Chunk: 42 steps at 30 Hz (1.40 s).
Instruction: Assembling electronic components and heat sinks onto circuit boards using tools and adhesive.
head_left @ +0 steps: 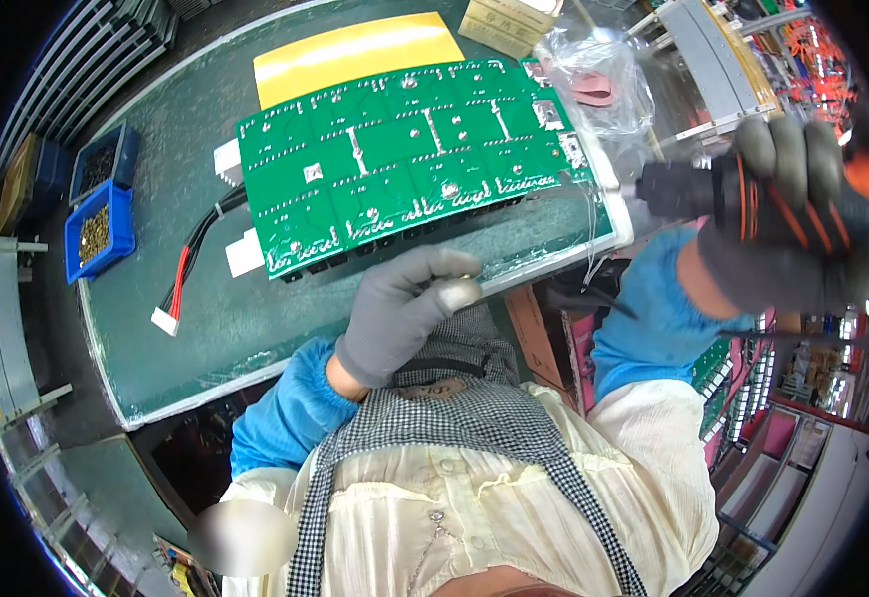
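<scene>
My left hand (392,313), in a grey glove, is near the front edge of the table. Its thumb and forefinger pinch a tiny brass-coloured piece (468,278), too small to make out fully. Just beyond it lies a large green circuit board (395,164), solder side up, with dark components showing beneath its near edge. At the right, my gloved right hand (788,164) wraps round a black and orange cordless drill (678,189). The drill is raised beside the table's right edge, its nose pointing left toward the board.
A blue bin (121,257) of small brass-coloured parts stands on the left, with a dark-filled bin (104,154) behind it. A red and black cable (182,269) ends in a white plug. Beyond the board lie a yellow sheet (355,55), a cardboard box (509,25) and clear plastic bags (604,75).
</scene>
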Available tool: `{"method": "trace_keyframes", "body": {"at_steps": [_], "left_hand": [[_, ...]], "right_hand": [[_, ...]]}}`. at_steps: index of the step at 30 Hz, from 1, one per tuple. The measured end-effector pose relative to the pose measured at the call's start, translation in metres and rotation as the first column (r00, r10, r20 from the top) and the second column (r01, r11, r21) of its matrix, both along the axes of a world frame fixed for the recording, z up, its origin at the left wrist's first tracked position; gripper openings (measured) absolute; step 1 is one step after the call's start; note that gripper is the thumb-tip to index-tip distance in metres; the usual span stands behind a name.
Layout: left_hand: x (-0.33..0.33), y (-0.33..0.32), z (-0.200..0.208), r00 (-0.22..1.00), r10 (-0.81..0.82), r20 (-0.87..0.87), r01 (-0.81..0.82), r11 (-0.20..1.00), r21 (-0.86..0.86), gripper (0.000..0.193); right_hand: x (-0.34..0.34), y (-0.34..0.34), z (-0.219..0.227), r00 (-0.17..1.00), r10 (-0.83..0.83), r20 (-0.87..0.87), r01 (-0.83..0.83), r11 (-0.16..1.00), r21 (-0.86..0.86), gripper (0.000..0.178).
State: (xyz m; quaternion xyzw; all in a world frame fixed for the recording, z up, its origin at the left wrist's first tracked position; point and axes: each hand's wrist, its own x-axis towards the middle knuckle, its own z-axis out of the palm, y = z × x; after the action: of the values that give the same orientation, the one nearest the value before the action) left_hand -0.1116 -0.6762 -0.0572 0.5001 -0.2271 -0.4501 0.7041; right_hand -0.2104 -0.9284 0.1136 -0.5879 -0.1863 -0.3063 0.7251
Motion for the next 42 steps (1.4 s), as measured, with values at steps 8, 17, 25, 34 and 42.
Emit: {"method": "trace_keyframes", "body": {"at_steps": [8, 17, 25, 34, 42], "left_hand": [[-0.011, 0.004, -0.004, 0.997, 0.064, 0.049, -0.063, 0.998, -0.02, 0.025], [-0.014, 0.016, -0.006, 0.988, 0.086, 0.129, -0.084, 0.996, -0.02, 0.022], [-0.018, 0.02, -0.004, 0.965, 0.184, 0.188, -0.196, 0.979, 0.048, 0.031], [0.0, 0.036, -0.019, 0.856, -0.114, -0.504, 0.132, 0.991, 0.0, 0.037], [0.009, 0.039, -0.018, 0.776, -0.105, -0.622, 0.129, 0.992, -0.006, 0.029]], "right_hand": [[-0.011, 0.061, -0.033, 0.999, -0.001, 0.04, 0.001, 1.0, 0.002, 0.087], [-0.012, 0.075, -0.042, 0.998, 0.001, 0.058, -0.008, 0.993, 0.119, 0.079], [-0.005, 0.077, -0.045, 0.98, -0.176, -0.093, 0.194, 0.947, 0.256, 0.072], [0.041, 0.062, -0.027, 0.964, -0.21, 0.162, 0.224, 0.972, -0.072, 0.074], [0.056, 0.074, -0.028, 0.973, -0.19, 0.129, 0.2, 0.977, -0.07, 0.063]]}}
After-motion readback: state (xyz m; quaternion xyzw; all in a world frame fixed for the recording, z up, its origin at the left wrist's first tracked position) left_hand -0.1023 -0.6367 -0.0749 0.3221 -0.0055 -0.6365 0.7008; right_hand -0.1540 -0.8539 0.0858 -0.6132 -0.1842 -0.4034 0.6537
